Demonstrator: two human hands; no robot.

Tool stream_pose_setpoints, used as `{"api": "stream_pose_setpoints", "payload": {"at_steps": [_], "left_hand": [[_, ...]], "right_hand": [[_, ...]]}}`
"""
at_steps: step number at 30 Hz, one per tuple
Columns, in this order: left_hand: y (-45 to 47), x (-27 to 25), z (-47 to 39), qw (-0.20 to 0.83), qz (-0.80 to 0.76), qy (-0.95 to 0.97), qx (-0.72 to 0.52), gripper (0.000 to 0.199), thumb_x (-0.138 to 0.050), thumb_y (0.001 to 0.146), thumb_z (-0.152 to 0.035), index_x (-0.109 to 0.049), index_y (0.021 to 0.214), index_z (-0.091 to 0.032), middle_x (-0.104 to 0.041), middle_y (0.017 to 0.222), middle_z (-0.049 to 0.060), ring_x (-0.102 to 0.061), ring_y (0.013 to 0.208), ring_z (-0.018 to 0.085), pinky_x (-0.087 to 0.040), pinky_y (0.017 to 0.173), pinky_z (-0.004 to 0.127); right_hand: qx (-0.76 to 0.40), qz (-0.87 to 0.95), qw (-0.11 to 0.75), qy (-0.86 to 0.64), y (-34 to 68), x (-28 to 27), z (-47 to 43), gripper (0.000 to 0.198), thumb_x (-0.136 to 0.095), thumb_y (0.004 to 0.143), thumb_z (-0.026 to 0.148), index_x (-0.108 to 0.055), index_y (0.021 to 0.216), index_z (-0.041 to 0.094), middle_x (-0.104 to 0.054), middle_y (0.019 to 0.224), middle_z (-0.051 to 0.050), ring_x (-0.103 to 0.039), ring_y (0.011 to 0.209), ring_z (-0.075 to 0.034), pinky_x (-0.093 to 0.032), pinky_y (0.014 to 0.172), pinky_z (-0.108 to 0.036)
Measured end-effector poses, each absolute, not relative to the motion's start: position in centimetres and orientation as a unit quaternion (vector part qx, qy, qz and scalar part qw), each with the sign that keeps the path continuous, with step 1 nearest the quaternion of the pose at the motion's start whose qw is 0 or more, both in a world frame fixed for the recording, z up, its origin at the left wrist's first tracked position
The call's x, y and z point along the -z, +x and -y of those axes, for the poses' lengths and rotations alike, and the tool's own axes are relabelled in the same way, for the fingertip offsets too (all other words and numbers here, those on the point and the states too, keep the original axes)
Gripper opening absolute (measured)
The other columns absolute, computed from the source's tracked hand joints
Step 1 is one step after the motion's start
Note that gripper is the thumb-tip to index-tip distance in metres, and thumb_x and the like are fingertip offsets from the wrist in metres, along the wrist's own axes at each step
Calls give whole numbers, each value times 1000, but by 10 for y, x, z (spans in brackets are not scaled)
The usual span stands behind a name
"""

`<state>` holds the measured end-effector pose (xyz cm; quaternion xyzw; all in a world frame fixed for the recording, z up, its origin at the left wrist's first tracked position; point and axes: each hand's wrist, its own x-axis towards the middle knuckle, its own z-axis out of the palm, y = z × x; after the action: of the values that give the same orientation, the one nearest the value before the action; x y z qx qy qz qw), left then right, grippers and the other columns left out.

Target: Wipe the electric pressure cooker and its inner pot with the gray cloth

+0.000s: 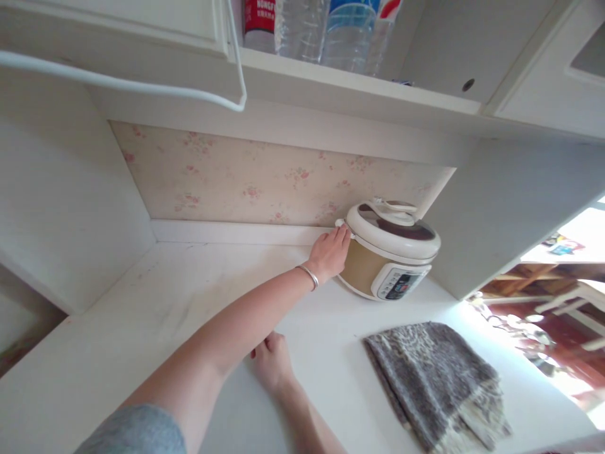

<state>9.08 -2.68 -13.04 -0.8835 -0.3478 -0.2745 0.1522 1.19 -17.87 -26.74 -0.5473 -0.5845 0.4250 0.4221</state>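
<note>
My left hand (329, 251), with a silver bangle at the wrist, reaches across the counter to the left side of an electric pressure cooker (366, 268). Its fingers are closed at the cooker's side handle. The cooker has a gold body, a white lid with a dark top and a front control panel, and stands near the back wall. Below my left forearm, my right hand (273, 358) rests on the white counter (321, 359) in a loose fist. The forearm partly covers its fingers, and nothing shows in them.
A folded grey-brown patterned cloth (430, 378) lies at the counter's right front. Overhead, a shelf (359, 88) holds several plastic bottles (302, 28), and a white hanger-like rod (155, 89) juts out at the upper left. Side panels (510, 202) flank the counter.
</note>
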Motion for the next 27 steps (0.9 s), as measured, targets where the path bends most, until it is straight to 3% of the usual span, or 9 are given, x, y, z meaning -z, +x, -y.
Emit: {"api": "stream_pose_setpoints", "payload": {"at_steps": [4, 8, 13, 19, 27], "left_hand": [[109, 134, -1, 198, 338, -880, 267, 49, -39, 89, -10, -42, 137, -1, -46, 142, 21, -39, 134, 26, -40, 102, 39], [109, 134, -18, 231, 329, -878, 261, 41, -27, 96, -11, -48, 131, -5, -55, 131, 20, -51, 122, 22, -49, 88, 32], [104, 131, -24, 279, 306, -879, 236, 37, -28, 95, -8, -50, 125, -5, -58, 122, 21, -57, 111, 23, -52, 73, 31], [76, 128, -12, 282, 306, -878, 237, 36, -28, 95, -6, -54, 119, -8, -59, 119, 19, -59, 107, 23, -51, 71, 31], [-35, 126, -15, 240, 375, -871, 206, 44, -29, 93, -6, -45, 133, -12, -54, 133, 17, -58, 112, 23, -53, 74, 32]], "right_hand": [[-406, 608, 424, -534, 10, 272, 177, 26, -40, 82, 18, -52, 59, 19, -52, 57, 2, -45, 56, -10, -30, 52, -21], [-393, 626, 429, -519, 10, 271, 175, 25, -40, 85, 17, -57, 66, 19, -56, 62, 1, -50, 60, -11, -31, 54, -21], [-380, 636, 416, -528, 15, 262, 176, 28, -40, 90, 21, -63, 76, 19, -57, 62, 2, -50, 57, -11, -33, 54, -21], [-384, 619, 410, -549, 21, 265, 180, 31, -37, 94, 29, -66, 89, 18, -57, 60, 1, -53, 57, -12, -38, 59, -22], [-418, 594, 413, -549, 21, 263, 185, 32, -40, 94, 36, -66, 89, 19, -56, 59, 2, -53, 57, -12, -39, 58, -21]]}}
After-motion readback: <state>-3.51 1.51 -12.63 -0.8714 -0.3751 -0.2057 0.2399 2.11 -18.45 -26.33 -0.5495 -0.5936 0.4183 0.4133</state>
